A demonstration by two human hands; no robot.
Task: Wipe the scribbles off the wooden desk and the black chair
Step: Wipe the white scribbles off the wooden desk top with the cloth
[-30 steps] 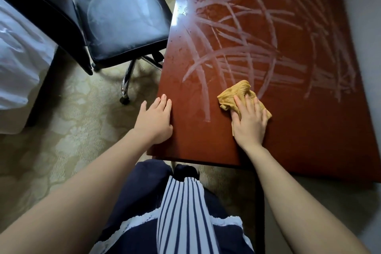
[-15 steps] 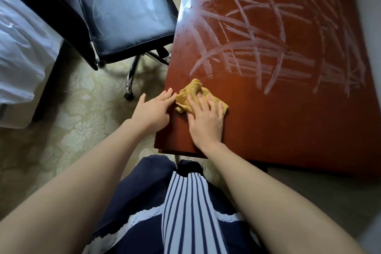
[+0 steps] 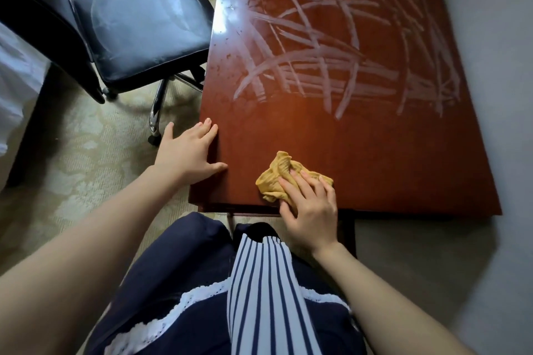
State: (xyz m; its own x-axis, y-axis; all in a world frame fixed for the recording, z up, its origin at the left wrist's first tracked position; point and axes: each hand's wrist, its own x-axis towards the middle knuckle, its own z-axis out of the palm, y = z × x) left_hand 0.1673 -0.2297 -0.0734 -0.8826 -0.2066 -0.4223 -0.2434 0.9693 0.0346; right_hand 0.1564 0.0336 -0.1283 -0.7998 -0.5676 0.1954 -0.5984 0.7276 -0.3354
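The wooden desk [image 3: 375, 158] is reddish brown, with pale white scribbles [image 3: 331, 46] crossing its far half; the near strip looks bare. My right hand [image 3: 310, 204] presses a crumpled yellow cloth [image 3: 277, 179] flat against the desk close to its near edge, fingers spread over it. My left hand [image 3: 187, 153] rests open on the desk's left edge, fingers straight. The black chair [image 3: 138, 23] stands left of the desk, and faint whitish marks show on its seat.
A bed with white sheets [image 3: 17, 72] lies at the far left behind the chair back. Patterned carpet [image 3: 80, 153] covers the floor between chair and desk. A grey wall [image 3: 490, 66] runs along the desk's right side.
My right hand slid the cloth left to the desk's corner, then back right and nearer the front edge. My left hand stayed on the left edge.
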